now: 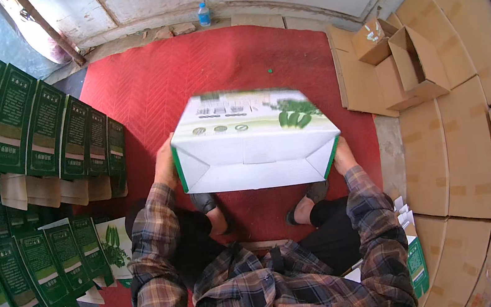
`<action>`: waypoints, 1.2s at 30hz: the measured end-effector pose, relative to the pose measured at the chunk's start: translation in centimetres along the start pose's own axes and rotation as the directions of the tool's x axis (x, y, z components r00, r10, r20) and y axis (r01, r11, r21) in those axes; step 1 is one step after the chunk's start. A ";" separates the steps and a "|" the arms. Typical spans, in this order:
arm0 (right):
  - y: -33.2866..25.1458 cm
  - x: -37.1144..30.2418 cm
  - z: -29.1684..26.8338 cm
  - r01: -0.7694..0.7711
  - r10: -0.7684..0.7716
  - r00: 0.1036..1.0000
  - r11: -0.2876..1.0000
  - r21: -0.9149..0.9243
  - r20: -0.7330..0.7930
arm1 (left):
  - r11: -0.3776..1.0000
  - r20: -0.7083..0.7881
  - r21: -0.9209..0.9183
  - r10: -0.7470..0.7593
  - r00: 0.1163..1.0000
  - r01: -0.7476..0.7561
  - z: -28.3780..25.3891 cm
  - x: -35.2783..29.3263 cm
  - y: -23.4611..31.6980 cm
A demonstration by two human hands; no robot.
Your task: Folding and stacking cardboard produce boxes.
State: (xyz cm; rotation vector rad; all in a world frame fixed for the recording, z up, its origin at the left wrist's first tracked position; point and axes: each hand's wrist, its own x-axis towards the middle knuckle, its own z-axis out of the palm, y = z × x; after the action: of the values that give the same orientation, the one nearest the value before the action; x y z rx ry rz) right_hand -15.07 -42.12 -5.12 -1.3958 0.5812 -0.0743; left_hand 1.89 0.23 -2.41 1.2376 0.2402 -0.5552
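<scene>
Red mat (213, 57) lies beneath a white box (250, 143).
Its long axis runs crosswise between left hand (165, 165) and right hand (342, 156), both touching; fingers hold its ends, tips hidden. Green boxes (34, 120) stand left of it, brown cartons (424, 150) right.

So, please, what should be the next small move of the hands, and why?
Probably lower the white-and-green box evenly onto the red mat: the left hand and the right hand hold it at opposite ends, and the mat stretches out beyond it.
</scene>
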 end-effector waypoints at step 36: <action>-1.8 -0.9 2.2 -0.196 0.241 0.965 0.925 -0.325 0.104 | 0.751 0.122 0.654 0.015 0.992 -0.091 -1.0 -0.3 -3.8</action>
State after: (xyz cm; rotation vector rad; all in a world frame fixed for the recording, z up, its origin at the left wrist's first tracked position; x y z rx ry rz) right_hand -14.44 -40.11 -3.02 -1.6177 0.6455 0.3080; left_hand -0.20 0.41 -5.68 1.8931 -0.1069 -0.6851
